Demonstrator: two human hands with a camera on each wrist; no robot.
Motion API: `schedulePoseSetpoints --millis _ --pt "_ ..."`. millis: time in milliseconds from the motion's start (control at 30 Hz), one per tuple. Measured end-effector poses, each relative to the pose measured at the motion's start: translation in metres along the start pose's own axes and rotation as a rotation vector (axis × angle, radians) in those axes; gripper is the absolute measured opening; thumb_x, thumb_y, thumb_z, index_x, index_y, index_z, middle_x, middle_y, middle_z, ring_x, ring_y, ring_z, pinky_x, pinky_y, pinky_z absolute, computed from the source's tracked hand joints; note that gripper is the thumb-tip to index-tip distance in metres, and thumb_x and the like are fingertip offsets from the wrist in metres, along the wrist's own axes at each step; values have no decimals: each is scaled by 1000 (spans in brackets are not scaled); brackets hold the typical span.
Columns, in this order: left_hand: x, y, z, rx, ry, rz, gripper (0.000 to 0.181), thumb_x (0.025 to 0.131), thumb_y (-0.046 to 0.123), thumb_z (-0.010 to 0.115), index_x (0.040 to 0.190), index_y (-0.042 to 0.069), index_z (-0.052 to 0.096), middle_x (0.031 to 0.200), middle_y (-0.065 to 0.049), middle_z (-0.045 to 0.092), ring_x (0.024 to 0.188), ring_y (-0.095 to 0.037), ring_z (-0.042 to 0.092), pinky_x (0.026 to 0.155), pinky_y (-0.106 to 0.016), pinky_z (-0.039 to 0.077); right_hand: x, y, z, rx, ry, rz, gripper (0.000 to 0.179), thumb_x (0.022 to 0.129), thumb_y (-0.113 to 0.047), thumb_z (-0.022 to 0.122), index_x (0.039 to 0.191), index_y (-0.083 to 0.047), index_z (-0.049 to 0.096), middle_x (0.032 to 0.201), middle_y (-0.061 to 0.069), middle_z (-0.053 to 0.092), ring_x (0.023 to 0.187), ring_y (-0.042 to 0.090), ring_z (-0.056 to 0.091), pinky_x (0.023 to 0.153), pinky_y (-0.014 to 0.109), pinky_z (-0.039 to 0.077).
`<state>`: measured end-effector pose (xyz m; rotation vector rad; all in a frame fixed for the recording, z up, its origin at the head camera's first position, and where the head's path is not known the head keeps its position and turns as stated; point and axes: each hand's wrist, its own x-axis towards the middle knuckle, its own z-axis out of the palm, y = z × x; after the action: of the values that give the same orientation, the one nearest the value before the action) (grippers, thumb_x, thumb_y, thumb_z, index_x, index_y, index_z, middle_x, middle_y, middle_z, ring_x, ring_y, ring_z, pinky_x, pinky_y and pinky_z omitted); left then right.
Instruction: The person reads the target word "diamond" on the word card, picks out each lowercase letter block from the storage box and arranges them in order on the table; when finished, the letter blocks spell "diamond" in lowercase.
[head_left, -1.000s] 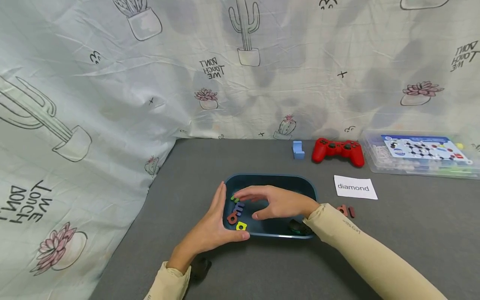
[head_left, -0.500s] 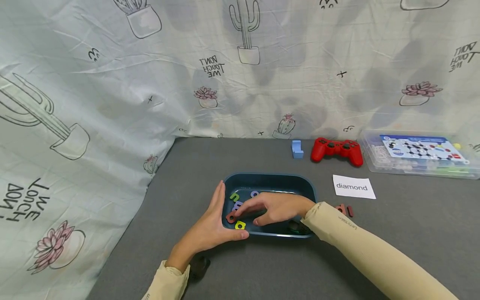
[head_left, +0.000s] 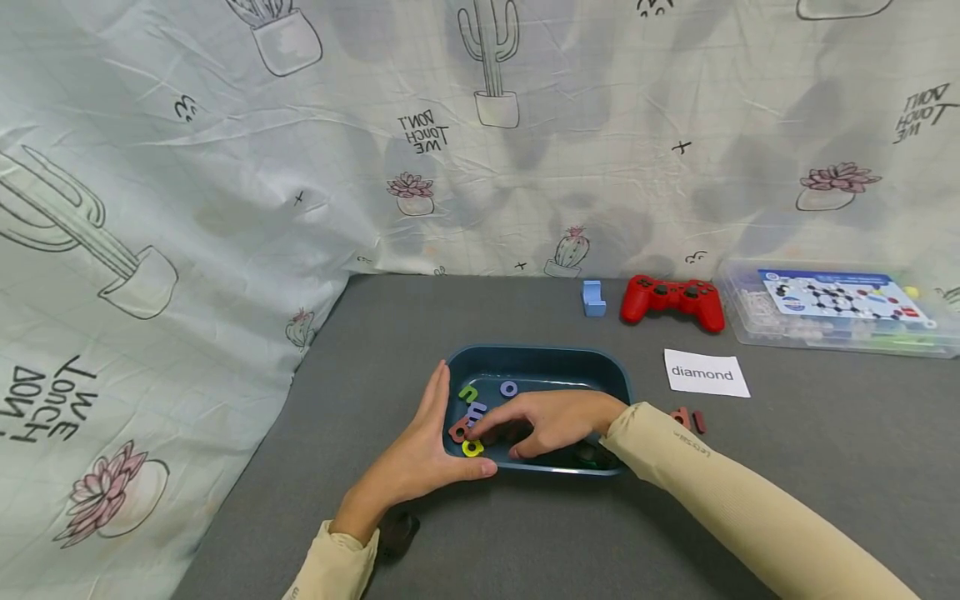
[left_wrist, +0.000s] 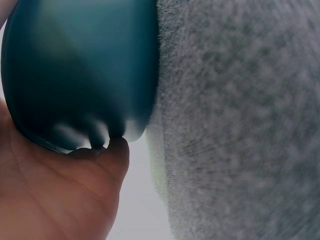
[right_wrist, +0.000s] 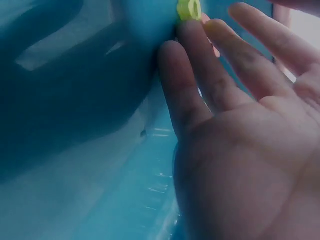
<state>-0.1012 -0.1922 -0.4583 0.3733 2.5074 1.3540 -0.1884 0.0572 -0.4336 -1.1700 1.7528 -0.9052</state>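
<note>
Flanking loose letters at one end of a tray, two bare hands, well spread and holding none of them.
The left hand (head_left: 420, 454) spans the left end of the blue tray (head_left: 555, 360) from outside, fingers straight, thumb apart; the right hand (head_left: 551, 417) hangs inside, fingers relaxed, fingertips beside the red letter (head_left: 457, 430) and yellow letter (head_left: 478, 452), exact contact unclear. Both letters lie left of the right hand, the nearer one inside the wall; the tray's long axis runs left to right. Beyond sit the purple m (head_left: 476, 411), green n (head_left: 468, 392) and purple o (head_left: 503, 388). Right of the tray, a white card (head_left: 707, 385) on the surface reads "diamond"; the curtain (head_left: 525, 192) carries reversed "DON'T TOUCH"; the plastic box (head_left: 825, 337) label's print is too small.
</note>
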Motion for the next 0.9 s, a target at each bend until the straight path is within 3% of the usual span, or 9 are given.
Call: schedulePoseSetpoints --millis 167,333,633,900 --pt "0 0 0 4 5 10 140 84 58 88 171 23 -16 177 0 -22 162 -35 -5 120 -73 18 3 0 1 -23 -26 -13 52 101 -7 64 153 -9 60 153 -3 57 137 14 51 119 34 35" --pt "0 -1 0 5 6 11 140 84 57 88 171 22 -15 177 0 -22 163 -35 -5 120 -73 17 4 1 0 -32 -15 -31 48 98 -3 67 146 -6 65 144 -1 63 129 19 57 115 33 42" --pt "1 -1 1 19 13 -5 139 83 56 89 171 23 -15 177 1 -21 163 -34 -4 121 -72 17 4 4 -3 -53 -32 -40 41 94 5 71 134 -5 72 132 0 65 115 16 59 102 34 53" --pt "1 -3 2 -2 13 0 140 83 55 89 171 25 -15 177 1 -22 163 -34 -2 121 -70 20 2 5 -2 -78 -32 -20 39 93 8 73 129 -5 75 125 -1 65 110 14 59 98 34 54"
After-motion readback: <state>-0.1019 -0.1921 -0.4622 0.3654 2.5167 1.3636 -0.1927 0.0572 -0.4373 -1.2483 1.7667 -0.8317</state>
